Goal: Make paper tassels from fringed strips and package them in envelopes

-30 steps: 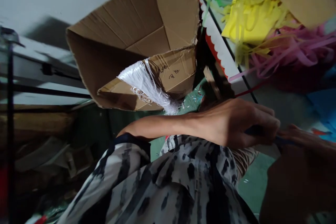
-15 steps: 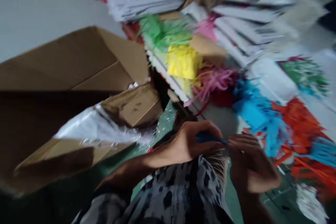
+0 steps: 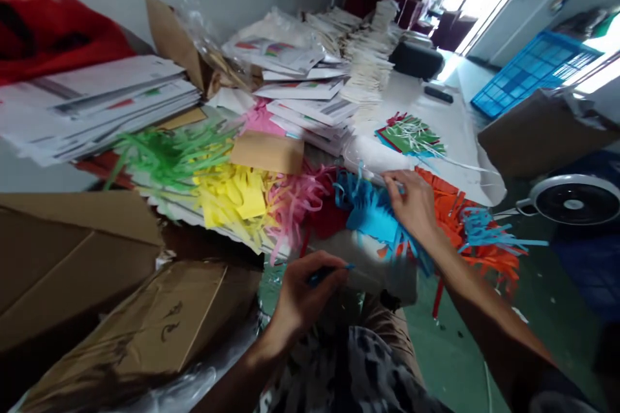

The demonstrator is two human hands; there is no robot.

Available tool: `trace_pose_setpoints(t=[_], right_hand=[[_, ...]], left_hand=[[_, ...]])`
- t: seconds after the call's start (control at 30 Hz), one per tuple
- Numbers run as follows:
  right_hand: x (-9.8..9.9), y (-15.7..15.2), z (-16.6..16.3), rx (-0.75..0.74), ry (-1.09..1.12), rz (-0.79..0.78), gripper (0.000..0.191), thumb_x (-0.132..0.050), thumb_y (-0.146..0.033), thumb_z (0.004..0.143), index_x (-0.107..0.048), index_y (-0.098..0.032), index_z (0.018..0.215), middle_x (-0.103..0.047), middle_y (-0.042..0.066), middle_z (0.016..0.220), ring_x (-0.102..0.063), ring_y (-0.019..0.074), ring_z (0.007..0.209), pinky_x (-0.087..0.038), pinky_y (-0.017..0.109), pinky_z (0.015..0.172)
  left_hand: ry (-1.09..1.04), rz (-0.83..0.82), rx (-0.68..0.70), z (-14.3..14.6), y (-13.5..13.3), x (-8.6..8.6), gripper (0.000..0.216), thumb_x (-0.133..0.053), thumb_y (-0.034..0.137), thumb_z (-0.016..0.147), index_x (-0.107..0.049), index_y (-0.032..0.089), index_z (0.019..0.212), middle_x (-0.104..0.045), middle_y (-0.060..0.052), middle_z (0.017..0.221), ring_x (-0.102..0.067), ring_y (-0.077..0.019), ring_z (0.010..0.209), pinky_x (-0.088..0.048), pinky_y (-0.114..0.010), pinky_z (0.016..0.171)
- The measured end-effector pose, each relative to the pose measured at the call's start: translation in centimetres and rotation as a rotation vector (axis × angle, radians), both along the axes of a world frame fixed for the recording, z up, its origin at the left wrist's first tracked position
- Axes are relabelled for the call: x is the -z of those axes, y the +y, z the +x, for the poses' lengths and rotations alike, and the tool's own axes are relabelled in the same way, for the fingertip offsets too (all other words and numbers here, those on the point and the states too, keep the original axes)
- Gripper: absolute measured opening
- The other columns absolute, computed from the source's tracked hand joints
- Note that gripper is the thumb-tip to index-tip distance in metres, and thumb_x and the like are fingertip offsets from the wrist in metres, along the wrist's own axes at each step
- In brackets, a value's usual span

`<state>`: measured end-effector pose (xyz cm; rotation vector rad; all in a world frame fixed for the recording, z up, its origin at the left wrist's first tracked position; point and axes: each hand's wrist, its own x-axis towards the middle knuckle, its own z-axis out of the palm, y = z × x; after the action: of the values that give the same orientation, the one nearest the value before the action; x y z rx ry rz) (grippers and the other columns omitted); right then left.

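Note:
My left hand (image 3: 310, 284) is closed around a slim blue piece (image 3: 317, 275), held low near the table's front edge with its tip pointing right. What exactly the piece is cannot be made out. Farther out, my right hand (image 3: 411, 203) reaches over the blue fringed paper (image 3: 372, 222), its thumb and fingers drawn together. A speck of blue shows between them, too small to name. Just beyond those fingertips lies a clear and white plastic wrapping (image 3: 368, 156). Orange fringed paper (image 3: 443, 197) is right of the right wrist.
Pink (image 3: 303, 193), yellow (image 3: 232, 197) and green fringed paper (image 3: 179, 155) spread leftward, a tan card (image 3: 268, 151) on top. Behind are stacks of white printed packets (image 3: 310, 93) and a green fringed bundle (image 3: 411, 135). Cardboard boxes (image 3: 130, 335) stand lower left; a fan (image 3: 574, 203) at right.
My hands have parted: the right one has moved out to the blue fringed paper, while the left keeps the blue piece. The view has tilted up, showing more of the table and room.

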<state>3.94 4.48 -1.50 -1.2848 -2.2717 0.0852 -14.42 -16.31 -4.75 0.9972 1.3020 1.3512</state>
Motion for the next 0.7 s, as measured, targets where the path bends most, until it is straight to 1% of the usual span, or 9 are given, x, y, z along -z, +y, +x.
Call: trace_pose_setpoints(t=[0.07,0.1,0.17,0.23,0.3,0.37,0.47,0.6,0.7], right_hand=[[0.0,4.1,-0.4,0.150,-0.260,-0.092,0.037,-0.045,-0.031,0.106,-0.076,-0.019,0.122,-0.076,0.013,0.127,-0.067,0.0292,0.122,-0.048,0.041,0.106],[0.1,5.7,-0.6,0.183,-0.312,-0.130,0.036,-0.047,-0.032,0.105,-0.076,-0.019,0.123,-0.075,0.014,0.128,-0.067,0.0298,0.123,-0.048,0.041,0.105],[0.2,7.9,-1.2,0.214,-0.377,-0.201,0.030,-0.059,-0.033,0.100,-0.079,-0.021,0.118,-0.079,0.013,0.121,-0.070,0.0299,0.117,-0.051,0.038,0.098],[0.5,9.1,-1.6,0.226,-0.405,-0.249,0.024,-0.068,-0.034,0.093,-0.082,-0.022,0.109,-0.081,0.011,0.113,-0.072,0.0292,0.110,-0.052,0.035,0.092],[0.7,9.5,-1.7,0.232,-0.422,-0.269,0.021,-0.069,-0.034,0.092,-0.082,-0.024,0.104,-0.082,0.009,0.111,-0.073,0.0280,0.108,-0.052,0.033,0.089],[0.7,9.3,-1.8,0.235,-0.425,-0.267,0.020,-0.065,-0.032,0.093,-0.082,-0.025,0.102,-0.081,0.008,0.111,-0.073,0.0271,0.108,-0.051,0.032,0.088],[0.5,8.9,-1.8,0.256,-0.414,-0.247,0.024,-0.059,-0.026,0.094,-0.080,-0.022,0.105,-0.081,0.012,0.111,-0.073,0.0279,0.107,-0.049,0.034,0.089],[-0.1,8.2,-1.8,0.286,-0.359,-0.186,0.030,-0.054,-0.023,0.094,-0.075,-0.021,0.115,-0.080,0.015,0.113,-0.072,0.0298,0.109,-0.046,0.039,0.094],[-0.9,7.3,-1.7,0.281,-0.301,-0.156,0.030,-0.053,-0.021,0.093,-0.074,-0.021,0.114,-0.079,0.015,0.110,-0.072,0.0298,0.107,-0.045,0.037,0.091]], left_hand=[[-0.010,-0.003,0.029,0.3,0.5,0.2,0.016,-0.079,0.033,0.085,-0.081,0.017,0.082,-0.075,-0.004,0.075,-0.066,-0.0140,0.069,-0.048,-0.020,0.064],[-0.013,0.002,0.042,0.4,0.7,0.3,0.016,-0.079,0.033,0.085,-0.081,0.017,0.082,-0.075,-0.004,0.075,-0.066,-0.0140,0.069,-0.048,-0.020,0.064],[-0.015,0.010,0.061,0.7,1.0,0.7,0.015,-0.079,0.032,0.085,-0.081,0.017,0.080,-0.075,-0.004,0.075,-0.066,-0.0139,0.070,-0.048,-0.020,0.064],[-0.012,-0.001,0.072,1.0,1.2,1.2,0.016,-0.078,0.032,0.086,-0.080,0.018,0.080,-0.075,-0.003,0.074,-0.065,-0.0136,0.069,-0.048,-0.020,0.064],[-0.008,-0.014,0.080,1.2,1.3,1.7,0.016,-0.078,0.033,0.086,-0.080,0.018,0.080,-0.074,-0.003,0.073,-0.065,-0.0137,0.069,-0.047,-0.020,0.064],[0.000,-0.016,0.087,1.5,1.5,2.2,0.016,-0.079,0.034,0.085,-0.081,0.019,0.081,-0.074,-0.003,0.073,-0.065,-0.0143,0.069,-0.048,-0.020,0.064],[0.020,-0.002,0.096,2.2,1.6,2.5,0.016,-0.080,0.035,0.084,-0.082,0.019,0.081,-0.075,-0.003,0.074,-0.066,-0.0153,0.070,-0.049,-0.021,0.066],[0.038,-0.014,0.098,3.0,1.2,1.8,0.018,-0.079,0.037,0.083,-0.082,0.020,0.080,-0.076,-0.004,0.074,-0.066,-0.0163,0.070,-0.049,-0.022,0.066],[0.060,-0.050,0.079,3.4,0.6,0.8,0.020,-0.081,0.038,0.081,-0.081,0.019,0.078,-0.075,-0.003,0.072,-0.066,-0.0162,0.070,-0.048,-0.022,0.066]])
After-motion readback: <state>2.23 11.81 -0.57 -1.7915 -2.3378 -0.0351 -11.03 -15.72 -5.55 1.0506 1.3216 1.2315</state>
